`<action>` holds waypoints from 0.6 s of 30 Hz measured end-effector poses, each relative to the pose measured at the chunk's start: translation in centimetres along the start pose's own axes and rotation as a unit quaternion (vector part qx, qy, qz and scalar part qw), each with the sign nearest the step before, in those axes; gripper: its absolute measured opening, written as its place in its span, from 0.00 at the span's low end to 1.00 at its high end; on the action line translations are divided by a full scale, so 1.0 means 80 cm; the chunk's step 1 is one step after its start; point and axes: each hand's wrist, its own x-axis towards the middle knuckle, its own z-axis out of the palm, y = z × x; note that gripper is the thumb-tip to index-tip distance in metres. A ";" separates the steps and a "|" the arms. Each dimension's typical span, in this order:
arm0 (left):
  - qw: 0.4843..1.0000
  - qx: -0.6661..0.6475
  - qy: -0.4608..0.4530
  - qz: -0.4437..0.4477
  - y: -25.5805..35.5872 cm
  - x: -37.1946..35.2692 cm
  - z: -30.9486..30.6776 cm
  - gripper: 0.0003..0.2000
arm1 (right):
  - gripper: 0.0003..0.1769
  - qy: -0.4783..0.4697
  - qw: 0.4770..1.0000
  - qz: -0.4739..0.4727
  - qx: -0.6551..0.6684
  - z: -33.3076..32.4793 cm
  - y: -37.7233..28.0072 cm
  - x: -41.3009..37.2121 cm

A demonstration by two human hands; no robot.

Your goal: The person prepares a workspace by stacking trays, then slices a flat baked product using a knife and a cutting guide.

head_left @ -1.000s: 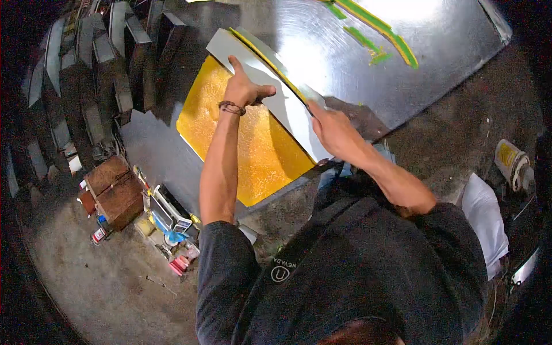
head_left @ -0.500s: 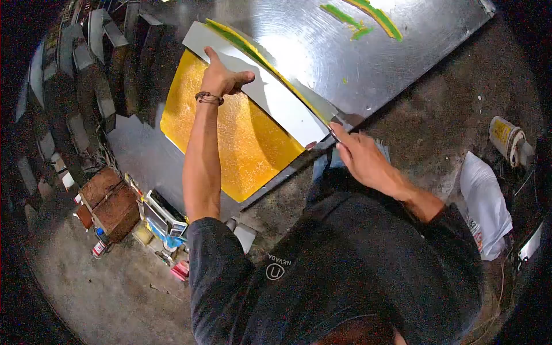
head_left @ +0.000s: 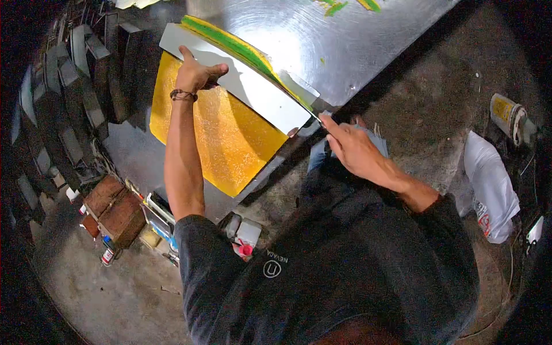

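My left hand (head_left: pixel 200 73) lies on a long white flat strip (head_left: pixel 253 86), thumb and fingers spread. Under the strip rests a yellow speckled sheet (head_left: pixel 224 138). A narrow green and yellow offcut (head_left: pixel 230 46) curls up along the strip's far edge. With closed fingers my right hand (head_left: pixel 356 150) grips a thin knife (head_left: pixel 315 118), its handle mostly hidden in the hand. The knife's tip is by the near right end of the offcut, close to the table edge.
The shiny metal table (head_left: pixel 356 52) carries more green and yellow scraps (head_left: pixel 334 8) at its far side. Dark stacked pieces (head_left: pixel 92 69) stand left. On the floor are a brown box (head_left: pixel 115 210), a small bottle (head_left: pixel 107 253), a white bag (head_left: pixel 489 178) and a bucket (head_left: pixel 509 118).
The whole view has shifted, so the table and both hands appear further left. More of the offcut's green face shows beside the white strip. Both hands keep nearly the same places on the work.
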 end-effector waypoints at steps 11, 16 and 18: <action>1.000 -0.009 -0.007 0.006 0.001 0.005 0.001 0.72 | 0.31 0.022 1.000 -0.002 0.009 0.047 0.063 -0.027; 1.000 0.022 0.010 0.013 -0.015 0.018 0.007 0.69 | 0.30 0.029 0.999 0.014 -0.008 0.032 0.070 -0.102; 0.999 -0.009 0.017 0.050 -0.007 0.009 0.003 0.69 | 0.30 0.022 0.999 0.021 -0.014 0.016 0.064 -0.122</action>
